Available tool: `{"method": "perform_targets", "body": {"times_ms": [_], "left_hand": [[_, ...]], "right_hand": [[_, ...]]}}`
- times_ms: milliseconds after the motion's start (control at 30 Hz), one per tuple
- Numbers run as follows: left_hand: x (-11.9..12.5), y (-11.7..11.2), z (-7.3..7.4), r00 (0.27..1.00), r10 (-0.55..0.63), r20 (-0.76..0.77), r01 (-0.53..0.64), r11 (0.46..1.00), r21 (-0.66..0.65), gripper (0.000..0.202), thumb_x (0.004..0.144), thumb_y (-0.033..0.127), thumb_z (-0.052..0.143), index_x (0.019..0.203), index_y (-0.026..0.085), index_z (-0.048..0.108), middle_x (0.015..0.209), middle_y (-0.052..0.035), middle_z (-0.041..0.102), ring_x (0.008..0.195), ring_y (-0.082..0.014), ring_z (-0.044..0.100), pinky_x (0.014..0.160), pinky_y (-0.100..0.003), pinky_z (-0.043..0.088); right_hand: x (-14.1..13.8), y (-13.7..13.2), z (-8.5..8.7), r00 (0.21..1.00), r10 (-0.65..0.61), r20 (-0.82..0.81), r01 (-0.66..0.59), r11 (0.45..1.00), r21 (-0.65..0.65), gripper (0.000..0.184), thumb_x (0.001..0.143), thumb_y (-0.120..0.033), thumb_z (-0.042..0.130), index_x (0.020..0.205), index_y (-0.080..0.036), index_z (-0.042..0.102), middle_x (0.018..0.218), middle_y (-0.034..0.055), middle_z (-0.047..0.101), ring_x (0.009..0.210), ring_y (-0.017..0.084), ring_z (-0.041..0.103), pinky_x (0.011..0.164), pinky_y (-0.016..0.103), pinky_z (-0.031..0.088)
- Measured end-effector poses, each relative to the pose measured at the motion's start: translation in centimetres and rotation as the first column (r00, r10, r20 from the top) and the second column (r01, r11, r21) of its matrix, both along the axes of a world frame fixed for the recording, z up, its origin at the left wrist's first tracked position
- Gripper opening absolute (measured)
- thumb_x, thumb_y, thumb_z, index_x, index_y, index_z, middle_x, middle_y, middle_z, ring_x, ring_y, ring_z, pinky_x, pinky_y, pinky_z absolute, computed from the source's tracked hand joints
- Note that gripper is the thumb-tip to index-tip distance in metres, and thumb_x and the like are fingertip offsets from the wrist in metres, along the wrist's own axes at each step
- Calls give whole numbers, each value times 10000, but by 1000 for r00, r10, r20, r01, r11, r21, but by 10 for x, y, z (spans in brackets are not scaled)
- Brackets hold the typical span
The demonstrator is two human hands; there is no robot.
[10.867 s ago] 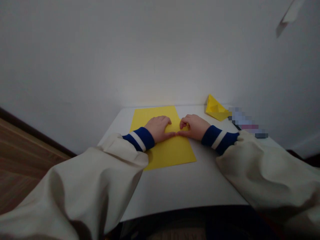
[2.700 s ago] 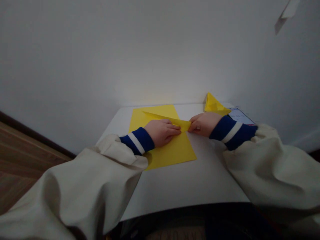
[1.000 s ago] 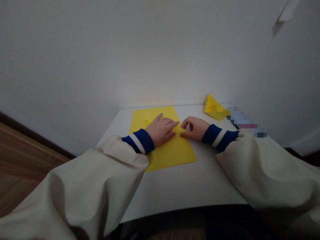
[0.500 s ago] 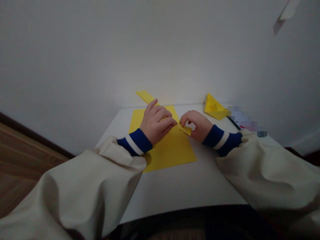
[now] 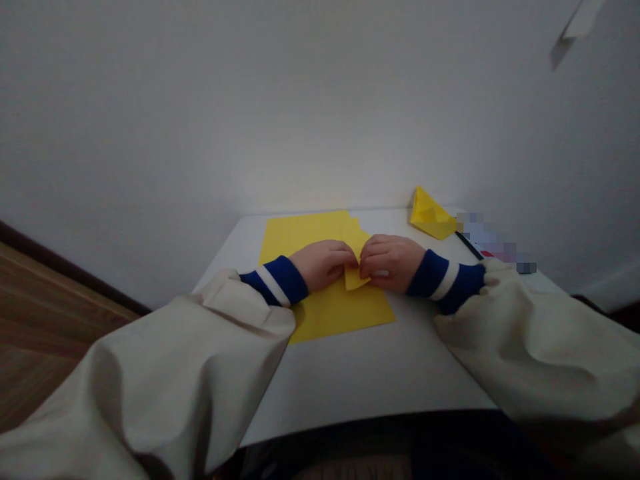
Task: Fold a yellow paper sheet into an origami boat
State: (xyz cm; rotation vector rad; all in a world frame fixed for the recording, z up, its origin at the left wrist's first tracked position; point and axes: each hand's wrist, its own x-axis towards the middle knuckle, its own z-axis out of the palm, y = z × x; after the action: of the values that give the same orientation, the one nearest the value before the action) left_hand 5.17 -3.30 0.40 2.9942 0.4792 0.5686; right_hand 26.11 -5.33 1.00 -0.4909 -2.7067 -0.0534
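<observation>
A folded yellow paper piece [image 5: 356, 279] is pinched between my two hands, just above a flat sheet of yellow paper [image 5: 330, 308] that lies on the white table [image 5: 370, 373]. My left hand [image 5: 324, 264] grips the piece's left side with curled fingers. Its right side is held by my right hand [image 5: 387, 261], fingers closed over it. Most of the folded piece is hidden behind the fingers; a corner shows below and another behind.
A finished folded yellow paper boat [image 5: 431, 217] sits at the table's back right by the white wall. A black pen [image 5: 469, 245] and a blurred-out flat item [image 5: 493, 247] lie right of it. Wooden floor [image 5: 45, 313] lies to the left.
Half a second ago the folded strip stuck up toward the wall from my left hand. Now it is lowered and folded smaller, with both hands closed together on it over the sheet.
</observation>
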Motion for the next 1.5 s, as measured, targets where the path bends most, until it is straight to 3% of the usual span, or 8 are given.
{"method": "perform_targets", "body": {"times_ms": [133,233,400,700,1033,1233,1500], "left_hand": [[0,-1,-2,998,-44,-47,41,997,-72,274,803,110,444,1019,134,610,1138,-122,607,1068,-199,549,934,-370,431],[-1,0,-3,996,6,-91,-19,991,-134,251,832,270,520,1024,132,605,1250,-157,533,1148,-240,502,970,-420,398],[-3,3,-6,987,88,-137,-116,969,-219,417,742,399,652,1071,160,561,1308,-159,485,1226,-287,426,1010,-522,310],[-3,7,-4,978,89,-189,-143,945,-295,480,692,416,702,1077,181,539,1340,-156,457,1260,-309,387,1013,-595,235],[-1,7,-2,990,60,-129,-93,958,-271,415,701,379,694,1047,192,563,1285,-117,516,1196,-268,458,999,-488,318],[5,7,-4,998,26,-59,-40,967,-252,393,702,386,692,991,149,571,1143,-125,586,1065,-244,531,935,-416,396],[7,2,-1,998,42,-51,-54,958,-283,491,708,356,688,1113,141,511,1104,-111,587,1019,-228,537,901,-392,418]], "right_hand": [[3,-2,-3,999,-50,23,50,999,-12,152,802,-256,504,753,-202,638,780,56,647,768,163,546,701,303,427],[3,-6,-2,995,-90,33,92,995,-47,178,822,-292,506,762,-201,647,787,55,641,739,154,547,651,280,420],[1,-9,1,993,-104,49,108,990,-92,245,849,-342,489,762,-186,656,808,69,635,758,158,544,665,288,420],[-6,-3,-2,992,-128,-3,124,972,-199,205,817,-317,539,694,-173,616,739,42,604,708,138,519,675,274,407],[-8,-1,-6,982,-187,1,182,957,-224,203,799,-327,541,665,-176,564,725,42,592,697,148,501,673,288,383],[-8,-1,-6,978,-209,20,208,954,-217,198,796,-336,558,689,-171,570,733,42,589,717,151,503,691,292,381],[-9,0,-6,951,-308,42,308,920,-244,211,762,-377,605,773,-172,560,726,25,578,672,142,479,627,271,345]]}}
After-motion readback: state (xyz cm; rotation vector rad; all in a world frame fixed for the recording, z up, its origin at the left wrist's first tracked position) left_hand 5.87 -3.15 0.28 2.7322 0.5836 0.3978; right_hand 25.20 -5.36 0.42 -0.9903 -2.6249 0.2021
